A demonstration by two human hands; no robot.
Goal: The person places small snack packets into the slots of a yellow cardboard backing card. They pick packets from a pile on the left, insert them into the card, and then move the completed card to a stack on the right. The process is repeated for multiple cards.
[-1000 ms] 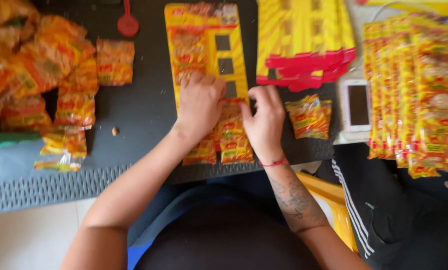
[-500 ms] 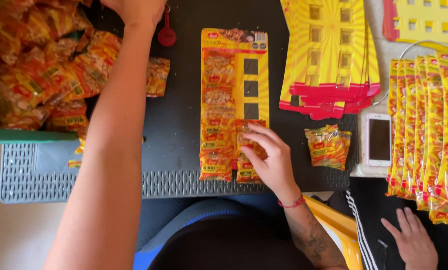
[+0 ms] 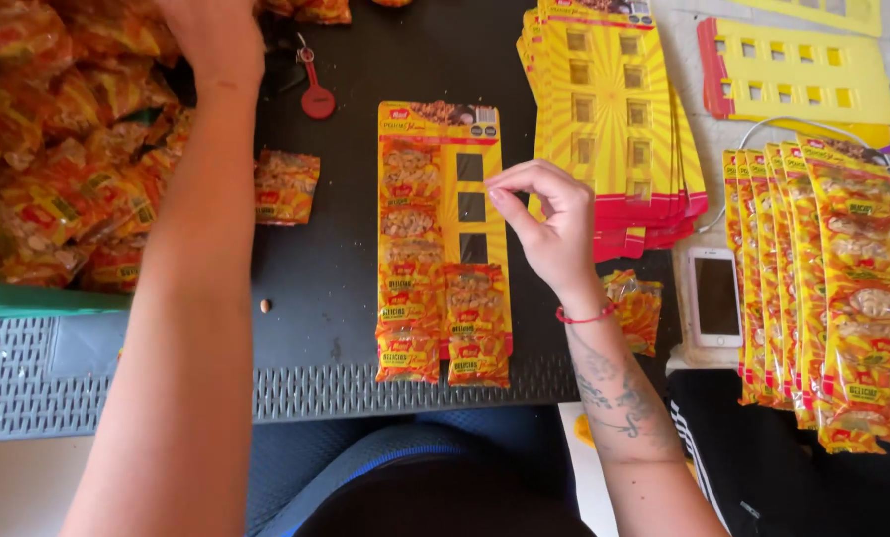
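Note:
A yellow display card (image 3: 485, 169) lies on the black mat, with several small orange snack packets (image 3: 410, 259) fixed down its left column and two at the bottom of its right column. My right hand (image 3: 549, 224) hovers over the card's right edge, fingertips pinched together, nothing visible in them. My left hand (image 3: 211, 35) reaches far up left into the pile of loose snack packets (image 3: 57, 169); its fingers are cut off by the frame edge.
A stack of blank yellow cards (image 3: 614, 119) lies right of the card, more cards (image 3: 793, 75) beyond it. Filled cards (image 3: 843, 278) overlap at the right. A white phone (image 3: 715, 296), a loose packet (image 3: 636, 308), another packet (image 3: 286, 186), a red tool (image 3: 316, 94).
My right hand lifted off the lower packets and rose to the card's right edge, pinched. My left arm stayed stretched into the packet pile.

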